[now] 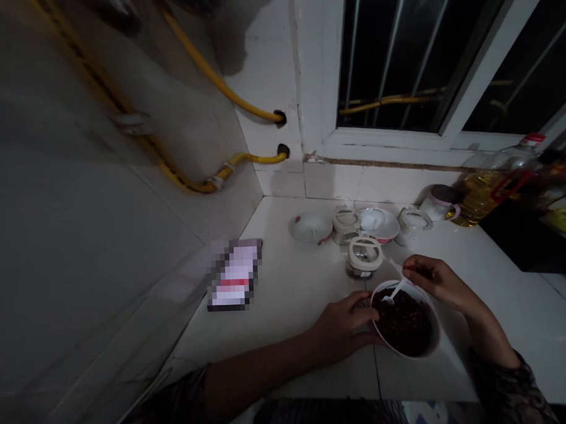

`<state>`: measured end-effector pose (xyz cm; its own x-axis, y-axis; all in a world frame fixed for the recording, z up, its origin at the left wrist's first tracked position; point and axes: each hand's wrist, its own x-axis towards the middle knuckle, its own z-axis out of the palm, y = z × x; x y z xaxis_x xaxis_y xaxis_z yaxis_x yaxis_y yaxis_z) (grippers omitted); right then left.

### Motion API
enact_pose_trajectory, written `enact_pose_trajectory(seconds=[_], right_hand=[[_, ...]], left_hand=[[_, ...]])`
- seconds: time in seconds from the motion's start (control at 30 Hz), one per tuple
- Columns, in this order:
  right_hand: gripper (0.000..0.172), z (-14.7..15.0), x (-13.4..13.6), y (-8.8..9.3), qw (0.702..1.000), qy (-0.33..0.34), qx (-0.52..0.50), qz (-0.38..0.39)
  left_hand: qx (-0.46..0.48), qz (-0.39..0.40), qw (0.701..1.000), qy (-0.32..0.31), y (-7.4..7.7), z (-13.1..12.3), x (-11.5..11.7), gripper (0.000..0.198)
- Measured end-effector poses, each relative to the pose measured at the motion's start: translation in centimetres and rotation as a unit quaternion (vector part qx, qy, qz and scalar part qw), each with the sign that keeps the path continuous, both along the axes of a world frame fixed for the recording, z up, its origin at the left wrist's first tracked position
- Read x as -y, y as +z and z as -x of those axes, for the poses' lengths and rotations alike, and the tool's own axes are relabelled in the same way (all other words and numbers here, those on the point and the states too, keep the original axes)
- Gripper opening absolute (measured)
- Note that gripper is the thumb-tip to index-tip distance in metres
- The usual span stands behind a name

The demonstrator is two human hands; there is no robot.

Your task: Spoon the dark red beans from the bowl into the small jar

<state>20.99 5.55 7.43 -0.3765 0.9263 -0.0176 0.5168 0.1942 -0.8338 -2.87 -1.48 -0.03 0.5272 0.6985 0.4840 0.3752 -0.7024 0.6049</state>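
Observation:
A white bowl (436,335) of dark reddish-brown chunky food (405,328) stands on the white tiled counter, tilted a little in view. My left hand (345,327) grips its left rim, thumb and fingers closed on the side. Pinched between the fingers of my right hand (434,280) is a small white spoon (397,289), whose bowl end rests at the food's surface near the far left rim. Just behind the bowl sits a clear jar with a cream lid (365,253), touched by neither hand.
Behind stand a shallow dish (310,229), lidded jars (346,225) (414,225), a bowl with white contents (389,225) and a mug (438,203). A blurred phone-like slab (235,275) lies left. An oil bottle (477,190) and a black box (527,234) are right. Yellow pipes (189,183) run along the wall.

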Motion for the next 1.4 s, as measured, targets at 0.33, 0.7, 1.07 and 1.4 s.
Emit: enact_pose_trajectory(seconds=[0.33, 0.7, 1.07, 1.4], right_hand=[[0.049, -0.28, -0.15, -0.59, 1.0, 0.017, 0.011, 0.02], [0.053, 0.05, -0.25, -0.75, 0.997, 0.001, -0.041, 0.059], [0.053, 0.06, -0.27, -0.95, 0.997, 0.02, -0.029, 0.067], [0.05, -0.2, -0.38, -0.3, 0.999, 0.009, -0.014, 0.043]], left_hand=[[-0.007, 0.007, 1.0, -0.006, 0.49, 0.1, 0.09, 0.03], [0.003, -0.006, 1.0, -0.008, 0.33, 0.1, 0.01, 0.032], [-0.001, -0.016, 1.0, -0.002, 0.29, 0.11, 0.04, 0.032], [0.0, -0.004, 1.0, -0.005, 0.04, 0.12, 0.02, 0.03]])
